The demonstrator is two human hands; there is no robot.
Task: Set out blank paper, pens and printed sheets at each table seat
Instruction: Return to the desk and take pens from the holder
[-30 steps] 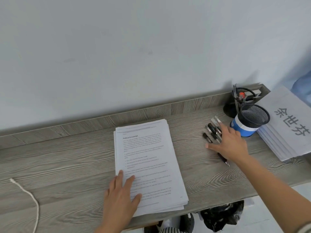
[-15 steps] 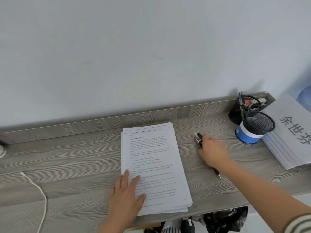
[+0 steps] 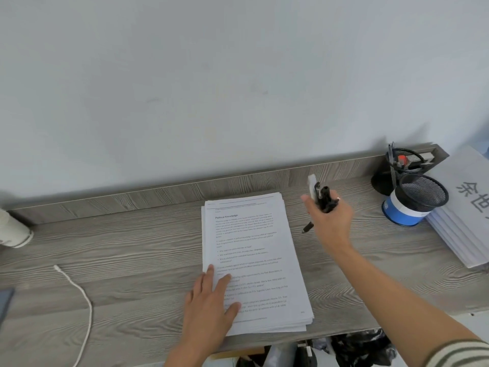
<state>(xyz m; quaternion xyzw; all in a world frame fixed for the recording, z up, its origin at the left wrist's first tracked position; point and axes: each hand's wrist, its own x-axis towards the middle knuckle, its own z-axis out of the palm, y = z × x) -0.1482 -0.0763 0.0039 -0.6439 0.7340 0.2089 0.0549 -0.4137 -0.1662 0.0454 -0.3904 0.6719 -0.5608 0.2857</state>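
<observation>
A stack of printed sheets (image 3: 251,250) lies in the middle of the grey wooden desk (image 3: 132,260). My left hand (image 3: 209,305) rests flat on the stack's lower left corner, fingers straight. My right hand (image 3: 330,223) is raised just right of the stack and grips a bundle of several pens (image 3: 321,198), their ends sticking up above my fingers and one tip poking out below. A second pile of white paper with large printed characters (image 3: 465,207) lies at the far right.
Two black mesh pen holders (image 3: 415,197), one with a blue and white band, stand at the back right by the wall. A white cable (image 3: 79,300) trails across the left of the desk. A white object (image 3: 13,231) sits at the left edge.
My right hand gathered the pens off the desk by the holders and lifted them left, toward the printed stack. My left hand stayed on the stack.
</observation>
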